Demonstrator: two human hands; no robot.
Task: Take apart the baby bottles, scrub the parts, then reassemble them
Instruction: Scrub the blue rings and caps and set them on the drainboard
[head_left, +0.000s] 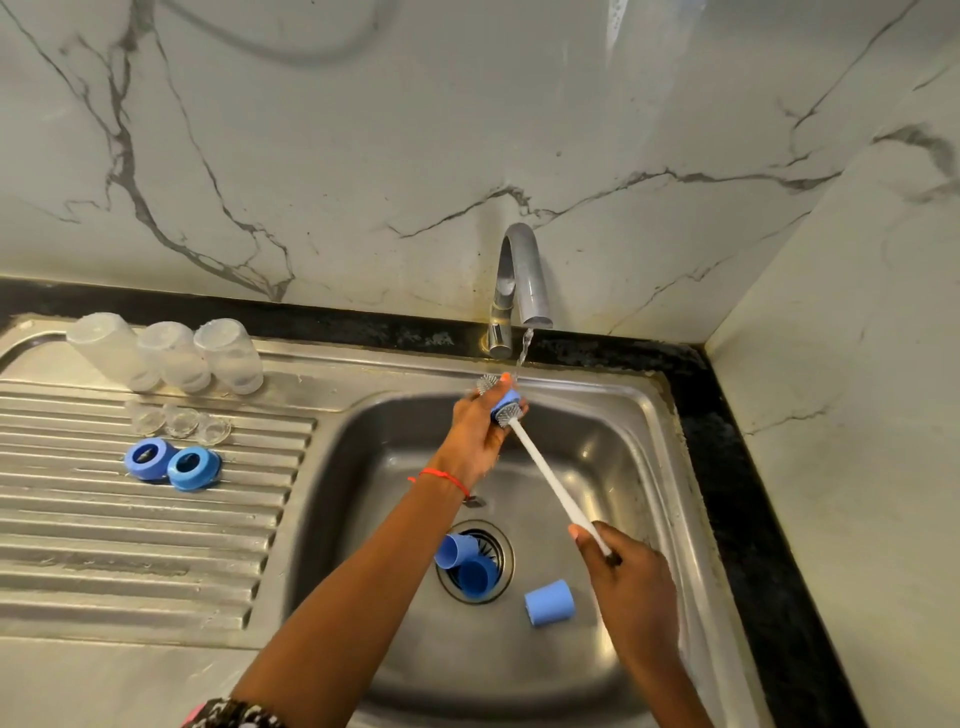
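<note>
My left hand (480, 428) grips a blue bottle ring (505, 404) under the running tap (522, 283). The grey bristle head of a bottle brush pokes through the ring. My right hand (626, 571) holds the brush's white handle (553, 483) at its low end. Three clear bottle bodies (171, 356) stand upside down on the drainboard, with three clear teats (179, 422) in front of them and two blue rings (174, 464) nearer me. In the sink basin lie three blue caps: two over the drain (467, 564) and one (549, 603) to its right.
The steel sink basin (613, 447) lies in front of me, with the ribbed drainboard (130, 545) to its left. A black counter edge (737, 467) runs behind and to the right. Marble walls close the back and right side.
</note>
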